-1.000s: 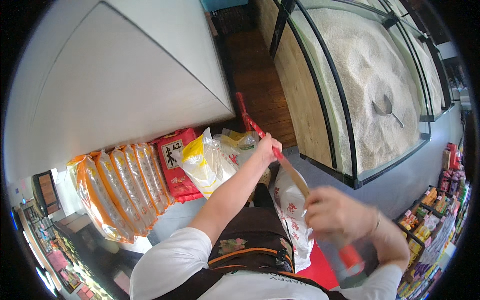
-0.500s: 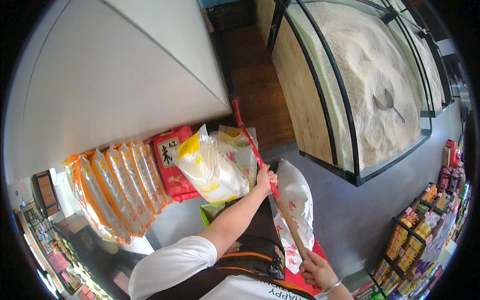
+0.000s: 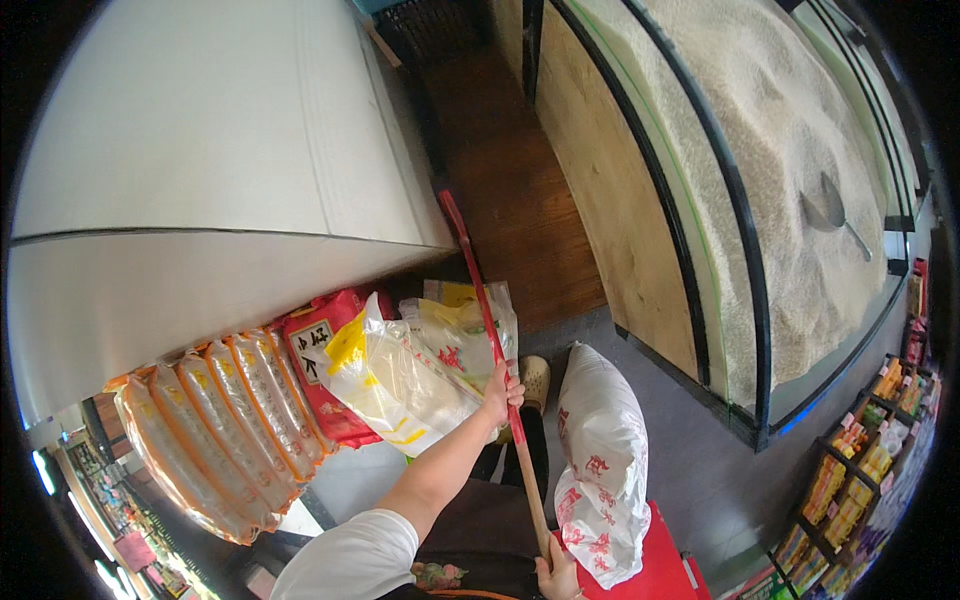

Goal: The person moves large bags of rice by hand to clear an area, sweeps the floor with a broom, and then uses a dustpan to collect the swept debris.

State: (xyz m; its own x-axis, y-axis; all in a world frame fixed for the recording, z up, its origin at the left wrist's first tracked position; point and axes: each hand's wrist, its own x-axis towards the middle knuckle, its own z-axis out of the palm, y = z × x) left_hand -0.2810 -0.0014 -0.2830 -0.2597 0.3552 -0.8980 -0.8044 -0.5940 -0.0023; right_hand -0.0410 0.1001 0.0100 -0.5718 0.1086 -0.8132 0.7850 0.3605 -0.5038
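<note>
My left hand (image 3: 503,388) grips a long stick with a red upper part (image 3: 478,287) about halfway along it. My right hand (image 3: 558,574) holds the same stick at its wooden lower end (image 3: 530,490), near the bottom edge of the view. The stick slants up and to the left, past a white wall panel (image 3: 230,170). A white sack with red print (image 3: 603,460) stands just right of the stick, resting on a red box (image 3: 665,565). Clear bags of rice with yellow and red print (image 3: 400,370) lie behind my left hand.
A row of orange-edged rice bags (image 3: 215,430) and a red bag (image 3: 320,370) lean at the left. On the right a glass-fronted wooden bin (image 3: 640,200) holds loose rice with a metal scoop (image 3: 838,210). Shelves of small packets (image 3: 860,470) fill the lower right. My shoe (image 3: 535,378) stands on the grey floor (image 3: 700,450).
My right hand has dropped from chest height to the stick's lower end. The stick has swung more upright, and the white sack now stands free beside it.
</note>
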